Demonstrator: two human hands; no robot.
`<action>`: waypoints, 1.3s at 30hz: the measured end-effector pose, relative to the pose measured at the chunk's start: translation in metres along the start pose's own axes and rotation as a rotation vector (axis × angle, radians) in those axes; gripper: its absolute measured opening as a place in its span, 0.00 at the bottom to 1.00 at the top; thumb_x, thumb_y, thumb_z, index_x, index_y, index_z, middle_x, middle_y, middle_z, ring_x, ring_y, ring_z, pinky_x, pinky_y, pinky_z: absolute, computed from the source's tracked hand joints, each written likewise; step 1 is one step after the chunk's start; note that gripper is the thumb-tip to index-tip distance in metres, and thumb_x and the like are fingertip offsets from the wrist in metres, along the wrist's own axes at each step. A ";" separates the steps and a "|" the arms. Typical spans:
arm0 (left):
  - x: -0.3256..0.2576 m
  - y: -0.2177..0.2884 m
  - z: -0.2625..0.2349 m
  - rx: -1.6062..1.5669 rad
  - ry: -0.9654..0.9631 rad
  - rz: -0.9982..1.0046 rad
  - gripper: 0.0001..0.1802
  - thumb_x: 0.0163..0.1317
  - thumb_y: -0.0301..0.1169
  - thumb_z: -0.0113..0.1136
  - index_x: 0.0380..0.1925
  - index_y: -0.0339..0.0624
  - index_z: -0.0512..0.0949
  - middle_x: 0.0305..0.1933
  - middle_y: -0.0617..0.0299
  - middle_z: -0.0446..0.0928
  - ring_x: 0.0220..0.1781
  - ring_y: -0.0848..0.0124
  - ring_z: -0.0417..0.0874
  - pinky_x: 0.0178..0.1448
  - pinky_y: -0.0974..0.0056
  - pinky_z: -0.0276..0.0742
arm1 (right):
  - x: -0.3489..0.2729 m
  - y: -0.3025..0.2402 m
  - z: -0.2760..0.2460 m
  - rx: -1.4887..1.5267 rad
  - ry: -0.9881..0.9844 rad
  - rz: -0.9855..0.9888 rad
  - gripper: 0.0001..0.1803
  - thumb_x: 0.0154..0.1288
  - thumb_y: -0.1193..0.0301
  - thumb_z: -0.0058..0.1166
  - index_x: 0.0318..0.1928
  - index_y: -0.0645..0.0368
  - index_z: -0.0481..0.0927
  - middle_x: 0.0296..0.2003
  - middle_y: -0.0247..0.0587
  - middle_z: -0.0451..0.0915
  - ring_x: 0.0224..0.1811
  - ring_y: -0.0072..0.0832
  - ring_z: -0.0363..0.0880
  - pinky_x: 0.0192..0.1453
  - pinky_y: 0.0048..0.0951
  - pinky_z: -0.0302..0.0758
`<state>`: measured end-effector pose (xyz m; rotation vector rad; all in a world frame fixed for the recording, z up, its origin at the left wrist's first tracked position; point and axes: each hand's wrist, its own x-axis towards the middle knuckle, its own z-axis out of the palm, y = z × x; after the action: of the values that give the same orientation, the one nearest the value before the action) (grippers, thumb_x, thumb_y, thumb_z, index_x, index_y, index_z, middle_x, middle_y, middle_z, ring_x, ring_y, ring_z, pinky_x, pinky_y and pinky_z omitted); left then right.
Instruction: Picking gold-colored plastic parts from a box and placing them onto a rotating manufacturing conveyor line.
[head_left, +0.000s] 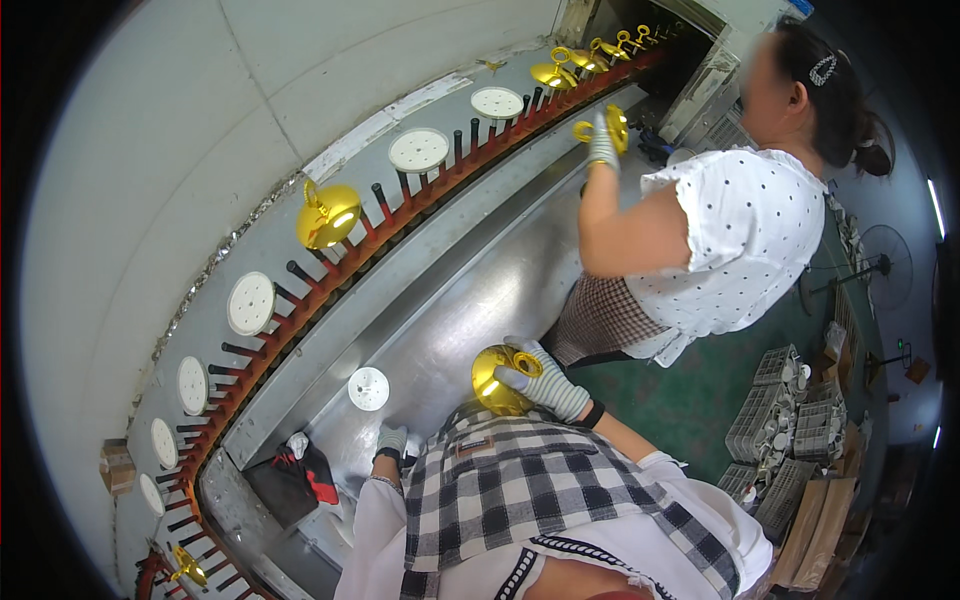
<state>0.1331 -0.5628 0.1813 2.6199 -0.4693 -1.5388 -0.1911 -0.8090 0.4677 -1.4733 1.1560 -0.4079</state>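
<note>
In my right hand [548,384], in a grey striped glove, is a shiny gold dome-shaped part [490,374] with a ring on it. The hand is closed round its right side, in front of my checked apron. My left hand [393,438], gloved alike, is low by the apron's left edge over the metal worktop. Its fingers are too small and partly hidden to read. Just beyond it, a white perforated disc [369,389] sits over the worktop, apart from the hand.
A curved conveyor [350,262] with upright spindles carries white discs [419,150] and gold parts [328,216]. To my right, a co-worker [735,230] holds another gold part [617,130]. Crates [760,420] with white parts stand on the green floor. A red-and-black cloth [318,474] lies left.
</note>
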 end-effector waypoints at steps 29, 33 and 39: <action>-0.017 0.009 -0.016 -0.004 0.021 0.010 0.46 0.60 0.44 0.64 0.76 0.33 0.63 0.74 0.34 0.69 0.77 0.44 0.71 0.78 0.53 0.68 | 0.002 -0.015 0.000 -0.049 -0.039 -0.007 0.49 0.59 0.44 0.68 0.71 0.67 0.70 0.64 0.64 0.71 0.67 0.53 0.74 0.74 0.41 0.71; -0.017 0.004 -0.011 -0.014 0.031 0.065 0.46 0.60 0.44 0.64 0.76 0.34 0.63 0.74 0.35 0.69 0.76 0.45 0.71 0.79 0.53 0.68 | 0.000 -0.016 0.001 -0.028 -0.043 -0.028 0.49 0.60 0.45 0.67 0.71 0.68 0.70 0.64 0.64 0.72 0.67 0.52 0.74 0.74 0.41 0.71; -0.024 0.012 -0.010 0.007 0.031 0.007 0.47 0.59 0.45 0.62 0.76 0.35 0.62 0.74 0.34 0.70 0.76 0.45 0.72 0.79 0.54 0.68 | 0.001 -0.021 0.000 -0.091 -0.071 -0.071 0.47 0.61 0.45 0.67 0.71 0.67 0.71 0.62 0.64 0.73 0.67 0.52 0.75 0.73 0.41 0.71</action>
<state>0.1285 -0.5678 0.2092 2.6400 -0.4822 -1.4945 -0.1818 -0.8125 0.4858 -1.5992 1.0799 -0.3523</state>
